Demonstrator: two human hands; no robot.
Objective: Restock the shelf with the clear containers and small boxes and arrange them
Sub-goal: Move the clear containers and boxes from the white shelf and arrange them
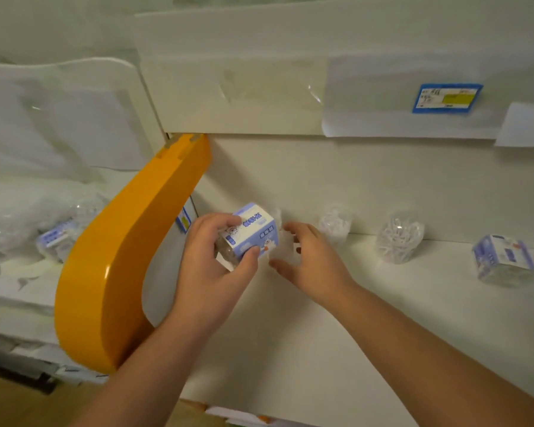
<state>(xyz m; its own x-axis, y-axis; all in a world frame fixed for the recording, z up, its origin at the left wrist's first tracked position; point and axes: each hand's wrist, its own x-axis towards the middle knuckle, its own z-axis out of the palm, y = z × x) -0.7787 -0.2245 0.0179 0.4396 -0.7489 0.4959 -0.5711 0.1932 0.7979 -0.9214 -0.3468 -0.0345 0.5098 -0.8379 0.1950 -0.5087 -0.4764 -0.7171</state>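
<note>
My left hand (211,260) grips a small blue-and-white box (253,229) just above the left end of the white shelf (321,318). Right beside it, my right hand (309,257) curls its fingers round a clear container (282,241) of white pieces, which my fingers partly hide. Two more clear containers (335,224) (398,238) stand along the shelf's back wall. At the far right of the shelf, another blue-and-white box (503,258) rests tilted.
An orange curved shelf end panel (121,257) rises at the left. Beyond it, a neighbouring shelf holds more clear containers and a blue box (57,238). A blue price label (446,98) hangs on the upper shelf edge.
</note>
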